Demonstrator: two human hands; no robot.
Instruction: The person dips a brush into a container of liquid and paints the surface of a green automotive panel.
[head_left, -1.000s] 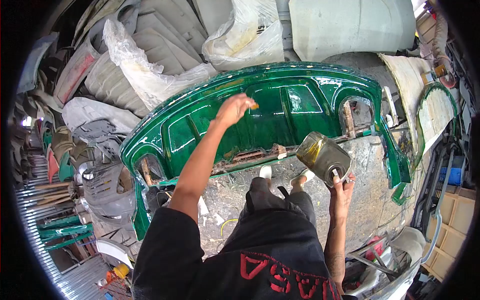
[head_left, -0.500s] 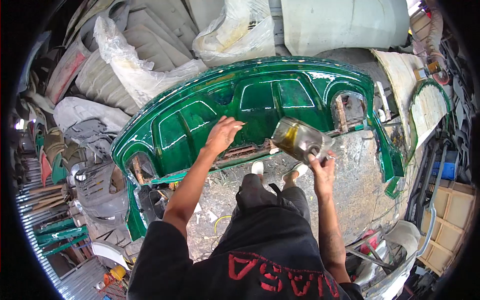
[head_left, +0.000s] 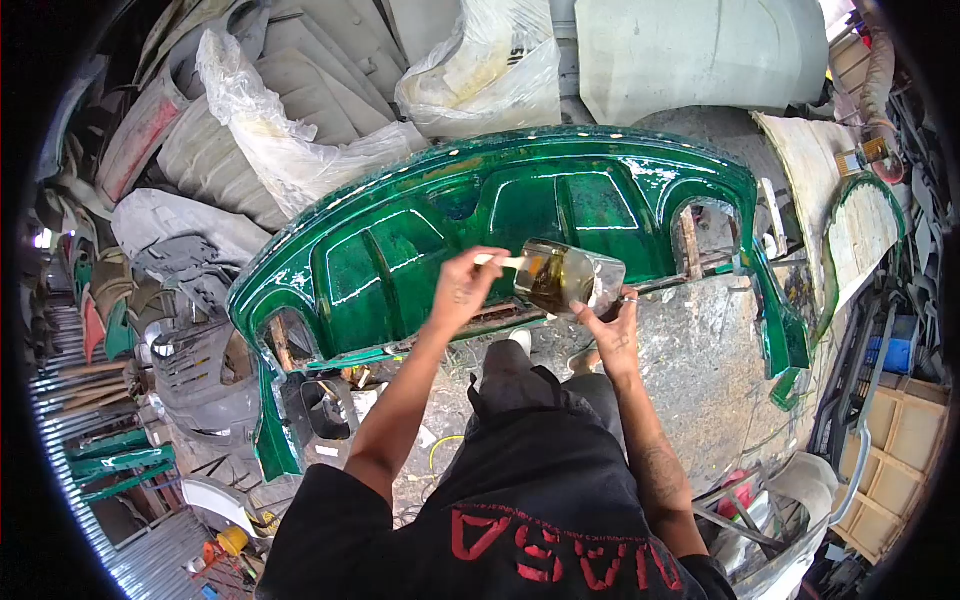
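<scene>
My left hand [head_left: 465,288] is closed around the pale handle of a paintbrush [head_left: 507,262]. The brush's far end is inside a clear plastic container [head_left: 605,272], where the see-through wall blurs its bristles. Amber liquid [head_left: 545,285] lies toward the container's left end. With fingers and thumb at its lower right, my right hand [head_left: 612,335] grips the container, which is tilted on its side. Just beyond both hands stands a large glossy green mould [head_left: 395,255], shaped like a car bumper, with wet-looking highlights on its inner face.
Grey moulded panels [head_left: 700,60] and crumpled clear plastic sheeting [head_left: 265,140] are piled behind the mould. A black bin [head_left: 325,410] stands at its left end. Metal tubing [head_left: 862,430] and a wooden frame [head_left: 900,450] are at right. The floor [head_left: 690,370] is stained.
My left hand has moved from in front of the green mould to the container, bringing the brush into it. My right hand has shifted the container left and turned it slightly.
</scene>
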